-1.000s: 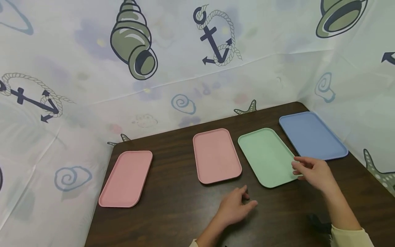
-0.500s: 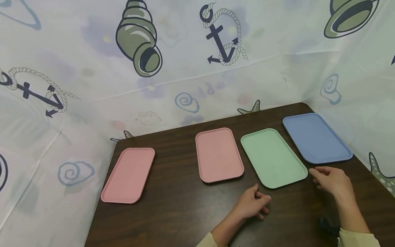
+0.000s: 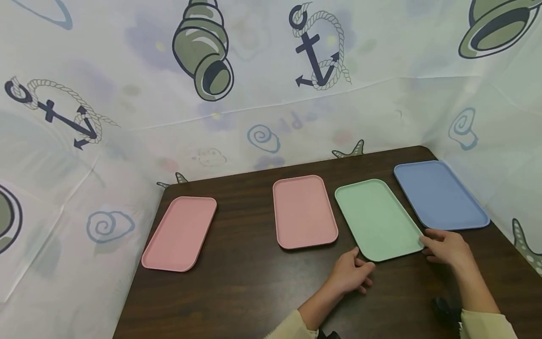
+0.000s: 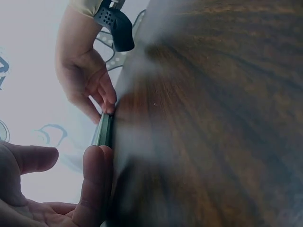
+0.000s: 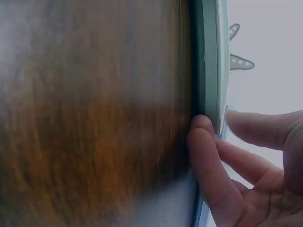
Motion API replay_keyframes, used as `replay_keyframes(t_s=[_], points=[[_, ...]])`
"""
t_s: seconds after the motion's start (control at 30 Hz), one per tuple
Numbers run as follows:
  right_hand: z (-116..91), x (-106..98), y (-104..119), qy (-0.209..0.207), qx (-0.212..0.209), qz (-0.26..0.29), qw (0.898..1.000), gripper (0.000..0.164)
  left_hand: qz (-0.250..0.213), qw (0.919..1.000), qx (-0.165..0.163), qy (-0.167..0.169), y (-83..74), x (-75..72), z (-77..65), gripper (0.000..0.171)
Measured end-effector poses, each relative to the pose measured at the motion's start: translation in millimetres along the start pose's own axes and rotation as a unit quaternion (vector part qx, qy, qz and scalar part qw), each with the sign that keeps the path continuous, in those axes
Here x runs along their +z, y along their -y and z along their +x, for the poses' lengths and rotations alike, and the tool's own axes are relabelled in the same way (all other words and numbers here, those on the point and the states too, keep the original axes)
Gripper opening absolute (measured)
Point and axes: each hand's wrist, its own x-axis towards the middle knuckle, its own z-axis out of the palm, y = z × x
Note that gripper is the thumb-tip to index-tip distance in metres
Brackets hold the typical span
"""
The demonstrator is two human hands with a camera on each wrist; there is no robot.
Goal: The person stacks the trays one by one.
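Note:
A green rectangular tray [image 3: 378, 219] lies on the dark wooden table between a pink tray [image 3: 305, 212] and a blue tray [image 3: 440, 195]. At its near right corner, my right hand [image 3: 449, 249] pinches the rim. The right wrist view has the thumb over the top of the green tray [image 5: 213, 61] and fingertips [image 5: 201, 127] against its side. My left hand [image 3: 347, 275] is at the near left corner, fingers extended along the edge. In the left wrist view, its fingertips [image 4: 96, 153] meet the tray's edge, and the thumb stands apart.
A second pink tray [image 3: 179, 233] lies farther left on the table [image 3: 237, 287]. Patterned cloth [image 3: 262, 61] with shells and anchors hangs behind and at both sides. A dark device [image 3: 442, 308] sits at my right wrist.
My left hand has moved right and up to the green tray's near left corner. The right hand drew back from the tray's right side, then came onto its near right corner. The view shifted slightly.

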Motion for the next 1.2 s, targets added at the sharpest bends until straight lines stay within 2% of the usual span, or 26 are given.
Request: replay_keyframes(t_s=[0.17,0.47,0.57,0.73,0.9,1.2], points=[[2.4,1.6,-1.2,0.007,-0.001,0.014,1.000,0.057,0.008,0.9999,-0.002,-0.008,1.2,0.4,3.4,0.065],[3.5,-2.7,-1.7,0.017,-0.007,0.031,0.999,0.055,0.015,0.9996,0.016,-0.016,1.5,1.6,4.8,0.063],[2.1,-4.3,-3.5,0.020,-0.005,0.041,0.999,0.055,0.011,0.9996,0.023,-0.014,2.3,1.1,5.7,0.050],[-1.0,-5.0,-6.6,0.034,-0.001,0.067,0.997,0.056,-0.017,0.9986,0.038,-0.034,5.8,-1.3,8.1,0.033],[-5.8,-5.5,-7.0,0.047,0.004,0.092,0.995,0.058,-0.042,0.9969,0.034,-0.057,7.4,-5.2,9.7,0.037],[-16.8,-1.1,-11.1,0.053,0.021,0.135,0.989,0.060,-0.071,0.9954,0.034,-0.054,5.0,-16.5,13.7,0.032]])
